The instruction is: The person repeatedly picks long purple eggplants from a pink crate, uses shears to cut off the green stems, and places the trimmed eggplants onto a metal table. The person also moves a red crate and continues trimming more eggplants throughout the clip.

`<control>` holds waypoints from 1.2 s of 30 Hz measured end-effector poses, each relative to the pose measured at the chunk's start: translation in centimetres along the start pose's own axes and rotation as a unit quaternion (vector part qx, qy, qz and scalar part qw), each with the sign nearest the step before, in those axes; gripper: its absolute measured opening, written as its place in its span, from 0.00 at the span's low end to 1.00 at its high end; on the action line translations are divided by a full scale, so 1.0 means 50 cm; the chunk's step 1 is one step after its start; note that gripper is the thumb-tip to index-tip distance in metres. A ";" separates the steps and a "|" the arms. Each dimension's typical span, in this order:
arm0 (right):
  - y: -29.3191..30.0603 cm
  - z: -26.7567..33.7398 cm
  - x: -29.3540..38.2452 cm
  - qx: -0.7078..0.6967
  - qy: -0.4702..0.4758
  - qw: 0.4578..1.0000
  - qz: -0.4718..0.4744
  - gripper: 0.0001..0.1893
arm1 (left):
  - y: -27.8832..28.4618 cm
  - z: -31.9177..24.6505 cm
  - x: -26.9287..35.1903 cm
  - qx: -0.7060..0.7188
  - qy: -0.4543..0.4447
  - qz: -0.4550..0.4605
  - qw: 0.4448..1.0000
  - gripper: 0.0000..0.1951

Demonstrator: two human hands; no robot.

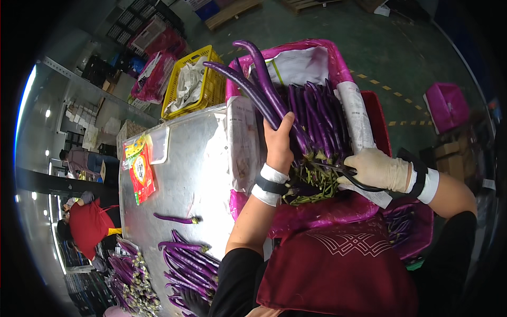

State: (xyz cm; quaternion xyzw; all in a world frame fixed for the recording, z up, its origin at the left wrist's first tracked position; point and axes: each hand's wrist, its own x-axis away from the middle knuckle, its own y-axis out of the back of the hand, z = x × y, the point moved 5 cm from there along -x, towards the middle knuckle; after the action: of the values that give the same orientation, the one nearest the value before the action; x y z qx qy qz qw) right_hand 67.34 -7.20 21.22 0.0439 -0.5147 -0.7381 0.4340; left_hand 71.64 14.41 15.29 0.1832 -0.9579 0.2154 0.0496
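Note:
My bare left hand (279, 140) grips long purple eggplants (269, 85), whose curved tips point up and away over the crate's left rim. Their stem ends lie lower right of the hand. In my gloved right hand (376, 170) is a pair of black-handled scissors (350, 173), its blades at the stem end of an eggplant. Beneath both hands stands a crate lined with pink plastic (338, 59) and printed paper (241, 138). More eggplants (317, 115) lie side by side inside it. Cut green stems (313, 182) are heaped at its near end.
Left of the crate is a metal table (178, 178) with loose eggplants (190, 261), bagged eggplants (132, 277) and a red packet (141, 174). A yellow crate (206, 91) stands beyond it. Another pink-lined crate of eggplants (408, 228) sits low right. Two people (89, 222) are at far left.

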 end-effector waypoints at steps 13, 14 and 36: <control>-0.037 -0.072 -0.003 -0.234 -0.015 0.955 0.180 0.27 | -0.006 0.031 -0.019 0.109 0.144 0.149 0.972 0.21; -0.039 -0.072 -0.004 -0.248 -0.015 0.947 0.201 0.27 | -0.010 0.036 -0.017 0.107 0.154 0.163 0.969 0.22; 0.012 -0.183 0.027 -0.225 -0.103 0.956 -0.156 0.12 | 0.516 -0.367 0.198 -0.134 -0.105 -0.180 0.969 0.20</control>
State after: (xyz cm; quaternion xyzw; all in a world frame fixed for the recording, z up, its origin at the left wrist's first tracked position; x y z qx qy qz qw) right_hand 71.54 -14.76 17.96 -0.0518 -0.3637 -0.8939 0.2569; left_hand 53.15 40.72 23.40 0.3657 -0.9292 0.0525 0.0103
